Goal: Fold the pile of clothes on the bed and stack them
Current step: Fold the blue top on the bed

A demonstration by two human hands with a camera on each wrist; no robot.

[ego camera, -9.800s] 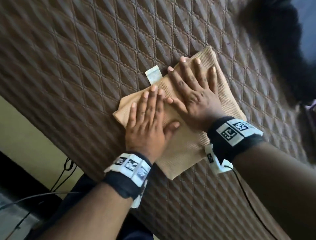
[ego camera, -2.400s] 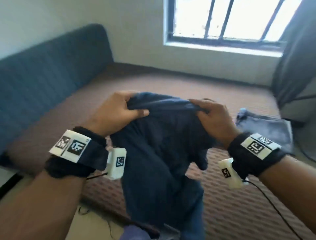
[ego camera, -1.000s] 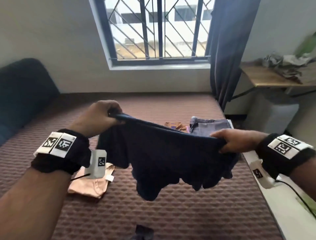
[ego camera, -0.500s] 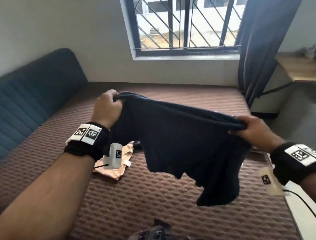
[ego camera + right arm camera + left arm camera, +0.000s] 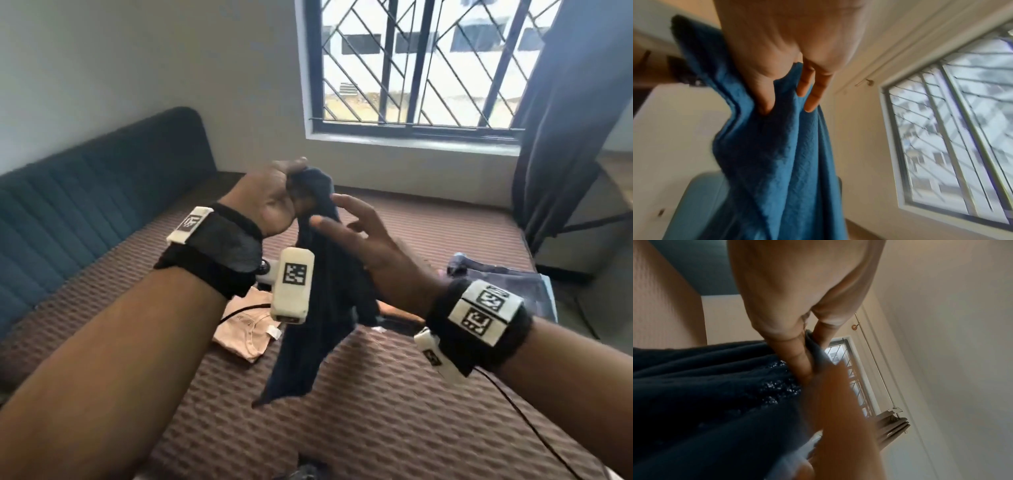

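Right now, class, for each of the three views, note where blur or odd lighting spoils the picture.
Head view: bright window washes out the outdoors; hands fairly sharp. Left wrist view: dim, the right hand a motion-blurred smear. Right wrist view: the navy garment looks brighter blue, and the window bars are streaked.

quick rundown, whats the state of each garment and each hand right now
dark blue garment: unfolded, hanging bunched above the bed
left hand: grips the garment's top
right hand: fingers spread, touching the garment
peach garment: folded, lying on the bed
grey garment: lying on the bed, fold unclear
bed: bare quilted cover
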